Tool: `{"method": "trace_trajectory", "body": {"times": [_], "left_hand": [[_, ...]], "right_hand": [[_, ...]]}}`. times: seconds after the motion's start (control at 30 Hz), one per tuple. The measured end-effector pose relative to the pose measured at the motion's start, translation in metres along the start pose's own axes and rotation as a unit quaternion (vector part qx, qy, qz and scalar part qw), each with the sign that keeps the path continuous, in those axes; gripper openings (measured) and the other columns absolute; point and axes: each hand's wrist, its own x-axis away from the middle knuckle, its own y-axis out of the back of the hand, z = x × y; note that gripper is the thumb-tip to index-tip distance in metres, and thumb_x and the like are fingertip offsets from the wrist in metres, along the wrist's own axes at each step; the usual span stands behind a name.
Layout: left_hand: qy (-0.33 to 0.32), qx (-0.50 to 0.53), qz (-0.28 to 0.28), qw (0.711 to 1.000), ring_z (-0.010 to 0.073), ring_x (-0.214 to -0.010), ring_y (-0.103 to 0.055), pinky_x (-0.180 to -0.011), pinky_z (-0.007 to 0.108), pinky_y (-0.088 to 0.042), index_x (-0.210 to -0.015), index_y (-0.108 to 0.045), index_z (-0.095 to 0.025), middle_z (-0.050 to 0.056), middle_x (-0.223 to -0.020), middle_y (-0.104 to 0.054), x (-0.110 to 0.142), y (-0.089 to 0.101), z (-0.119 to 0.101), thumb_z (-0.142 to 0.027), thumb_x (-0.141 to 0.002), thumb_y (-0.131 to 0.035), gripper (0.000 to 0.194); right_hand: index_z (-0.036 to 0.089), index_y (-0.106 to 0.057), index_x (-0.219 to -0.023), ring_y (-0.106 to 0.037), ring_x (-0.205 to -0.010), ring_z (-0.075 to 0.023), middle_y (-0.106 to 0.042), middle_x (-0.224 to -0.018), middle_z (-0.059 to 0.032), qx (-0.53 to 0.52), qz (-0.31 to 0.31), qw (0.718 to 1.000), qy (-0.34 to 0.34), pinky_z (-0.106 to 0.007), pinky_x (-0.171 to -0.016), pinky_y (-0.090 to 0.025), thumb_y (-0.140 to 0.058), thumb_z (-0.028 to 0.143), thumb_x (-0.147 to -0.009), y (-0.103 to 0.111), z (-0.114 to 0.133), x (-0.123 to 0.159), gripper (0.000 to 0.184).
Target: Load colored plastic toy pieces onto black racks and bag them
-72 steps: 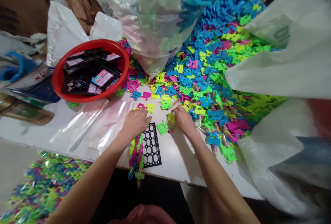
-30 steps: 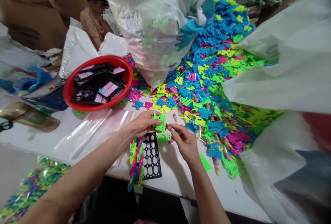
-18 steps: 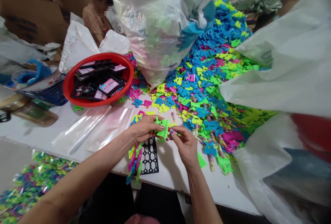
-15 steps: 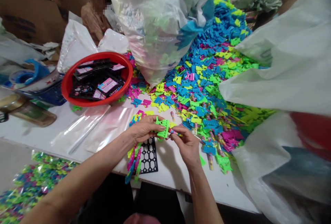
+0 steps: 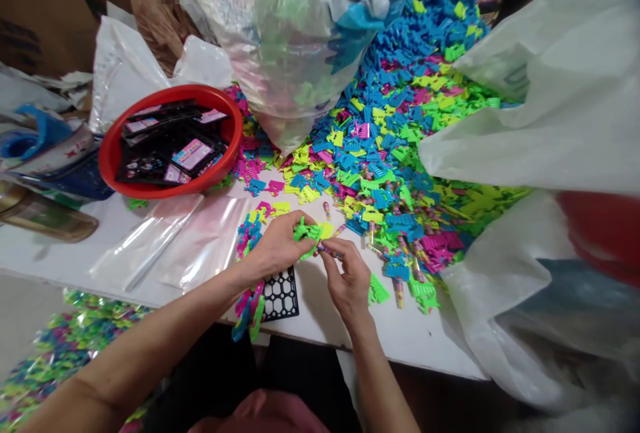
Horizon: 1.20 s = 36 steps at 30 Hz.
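Red plastic forms the round basin (image 5: 205, 183) at the left, heaped with flat black packs with pink labels. Beside it, a large translucent plastic bag (image 5: 295, 39) bulges behind the hands and narrows to the table. A heap of blue, pink, yellow and green comb-shaped plastic pieces (image 5: 395, 99) spreads behind and to the right, bounded by a whitish plastic sack (image 5: 550, 106).

The left hand (image 5: 280, 243) pinches a bright green comb-shaped plastic piece (image 5: 307, 236) between thumb and fingers, above the table. The right hand (image 5: 350, 276) pinches a slim multicoloured tube (image 5: 330, 251), its tip at the green piece; whether they touch I cannot tell.

Below the left hand, a black plastic grid tray (image 5: 281, 296) lies near the front edge of the white tabletop (image 5: 320, 313). White surface shows between the tray and a loose green piece (image 5: 379, 289).
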Motion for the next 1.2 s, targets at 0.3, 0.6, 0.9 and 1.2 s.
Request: {"method": "trace_trajectory", "body": {"times": [0.3, 0.6, 0.9, 1.2], "left_hand": [[0.148, 0.276, 0.036, 0.949, 0.0102, -0.055, -0.057, -0.055, 0.022, -0.043, -0.075, -0.058, -0.015, -0.002, -0.062, -0.063, 0.004, 0.006, 0.001, -0.017, -0.053, -0.073, 0.026], [0.121, 0.268, 0.023, 0.956, 0.0083, -0.052, -0.053, -0.051, 0.02, -0.039, -0.071, -0.058, -0.015, -0.004, -0.059, -0.06, 0.016, 0.002, 0.004, -0.02, -0.051, -0.072, 0.025], [0.158, 0.313, 0.034, 0.936, 0.0081, -0.049, -0.053, -0.049, 0.02, -0.04, -0.068, -0.056, -0.015, -0.003, -0.056, -0.059, 0.015, -0.005, 0.004, -0.019, -0.048, -0.072, 0.026], [0.155, 0.294, 0.058, 0.942, 0.0098, -0.051, -0.052, -0.052, 0.022, -0.039, -0.069, -0.057, -0.015, -0.002, -0.057, -0.058, 0.02, -0.007, 0.007, -0.022, -0.051, -0.071, 0.024]], "right_hand": [[0.023, -0.066, -0.098, -0.066, -0.087, -0.0158, -0.07, -0.091, -0.0022, -0.05, 0.063, 0.994, -0.076, -0.029, -0.079, -0.054, -0.061, 0.019, -0.085, 0.003, 0.005, -0.002, 0.015], [0.023, -0.066, -0.096, -0.065, -0.082, -0.0156, -0.069, -0.088, -0.0023, -0.104, 0.076, 0.989, -0.074, -0.029, -0.074, -0.054, -0.062, 0.02, -0.084, 0.005, 0.007, 0.006, 0.013], [0.023, -0.063, -0.101, -0.066, -0.081, -0.0151, -0.069, -0.087, -0.0031, 0.002, 0.074, 0.997, 0.007, -0.028, -0.072, -0.054, -0.058, 0.014, -0.086, 0.013, 0.017, 0.007, 0.018], [0.022, -0.063, -0.097, -0.066, -0.068, -0.0142, -0.068, -0.082, -0.0019, -0.065, 0.093, 0.992, -0.057, -0.026, -0.061, -0.055, -0.057, 0.019, -0.087, 0.016, 0.012, 0.011, 0.012]]}}
